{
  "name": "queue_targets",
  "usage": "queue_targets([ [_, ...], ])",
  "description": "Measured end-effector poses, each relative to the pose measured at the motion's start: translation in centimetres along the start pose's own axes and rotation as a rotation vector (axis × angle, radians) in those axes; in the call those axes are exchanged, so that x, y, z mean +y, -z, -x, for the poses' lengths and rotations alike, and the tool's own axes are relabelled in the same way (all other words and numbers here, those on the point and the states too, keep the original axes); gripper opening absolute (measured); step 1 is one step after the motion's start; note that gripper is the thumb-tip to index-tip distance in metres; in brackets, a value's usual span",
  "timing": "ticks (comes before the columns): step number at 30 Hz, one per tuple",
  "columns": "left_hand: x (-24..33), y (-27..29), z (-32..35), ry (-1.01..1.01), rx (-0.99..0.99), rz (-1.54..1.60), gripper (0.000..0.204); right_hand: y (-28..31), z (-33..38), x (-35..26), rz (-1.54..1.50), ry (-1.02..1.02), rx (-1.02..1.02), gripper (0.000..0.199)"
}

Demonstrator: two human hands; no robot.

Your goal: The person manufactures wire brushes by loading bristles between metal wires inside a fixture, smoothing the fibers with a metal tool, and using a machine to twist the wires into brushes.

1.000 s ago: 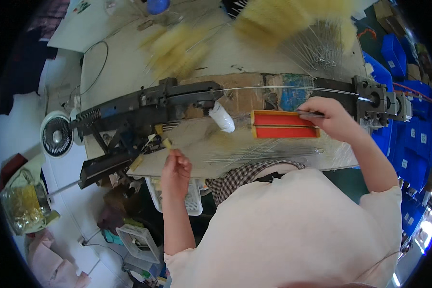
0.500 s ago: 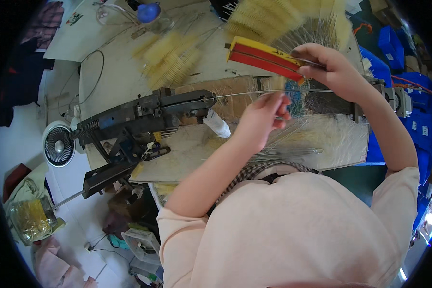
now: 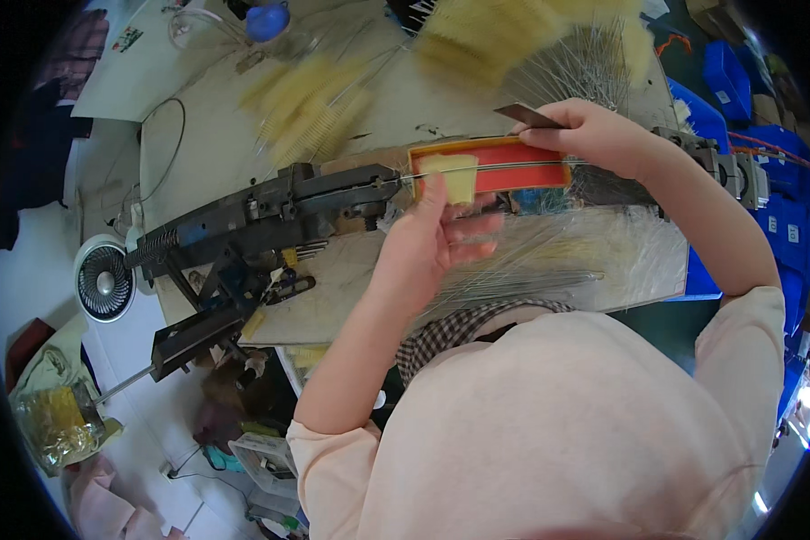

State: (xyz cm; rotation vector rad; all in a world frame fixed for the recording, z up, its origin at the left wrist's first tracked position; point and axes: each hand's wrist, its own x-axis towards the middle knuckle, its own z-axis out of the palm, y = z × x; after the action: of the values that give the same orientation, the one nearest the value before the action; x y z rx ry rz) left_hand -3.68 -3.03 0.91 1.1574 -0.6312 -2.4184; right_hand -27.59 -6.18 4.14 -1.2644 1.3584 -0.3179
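Hands: left hand (image 3: 432,238) is raised over the surface (image 3: 396,117), fingers loosely curled, thumb and forefinger pinching a pale yellow tuft (image 3: 453,176); right hand (image 3: 589,135) is closed on the right end of a red tray (image 3: 490,168) and also holds a dark flat blade (image 3: 526,115).
Bag: clear bag (image 3: 54,418) with yellow stuff inside lies on the floor at far left.
Fan: small round fan (image 3: 105,279) sits low at left, just off the surface's edge.
Cable: thin dark cable (image 3: 157,148) loops on the left part of the surface.
Machine: long black machine (image 3: 261,211) lies across the surface, slanting up toward the right; its right tip is just left of the tray.
Bowl: blue bowl (image 3: 267,20) stands at the far edge of the surface, well apart from the hands.
Bristles: blurred yellow bristle bundles (image 3: 310,103) lie behind the machine; more of them (image 3: 504,31) are at top centre.
Tuft: held against the left part of the tray, in front of it.
Wire: thin wire (image 3: 495,166) runs lengthwise over the tray from the machine's tip.
Tray: long, narrow, orange-rimmed, held level above the surface between the two hands.
Rods: thin metal rods (image 3: 522,270) lie spread on the near surface, below the left hand; more rods (image 3: 576,76) fan out behind the right hand.
Bins: blue bins (image 3: 787,225) are stacked at far right.
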Motion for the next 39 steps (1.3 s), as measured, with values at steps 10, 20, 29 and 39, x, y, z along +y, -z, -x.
queue_targets([
  [10,-1.4,-0.1,-1.2,-0.292,-0.216,0.492,0.084,-0.4,3.2,-0.6,0.58,0.543,0.446,0.019],
  [20,-1.4,0.0,-1.1,-0.232,-0.39,0.619,0.084,-5.0,2.1,-1.1,0.978,0.689,0.506,0.019],
  [29,-0.8,-0.4,-1.2,-0.244,-0.271,0.573,0.083,-1.4,2.6,-0.4,1.156,0.642,0.417,0.012],
  [39,-0.9,-0.5,-1.3,-0.257,-0.251,0.499,0.081,-1.5,2.2,-0.2,1.052,0.767,0.497,0.01],
])
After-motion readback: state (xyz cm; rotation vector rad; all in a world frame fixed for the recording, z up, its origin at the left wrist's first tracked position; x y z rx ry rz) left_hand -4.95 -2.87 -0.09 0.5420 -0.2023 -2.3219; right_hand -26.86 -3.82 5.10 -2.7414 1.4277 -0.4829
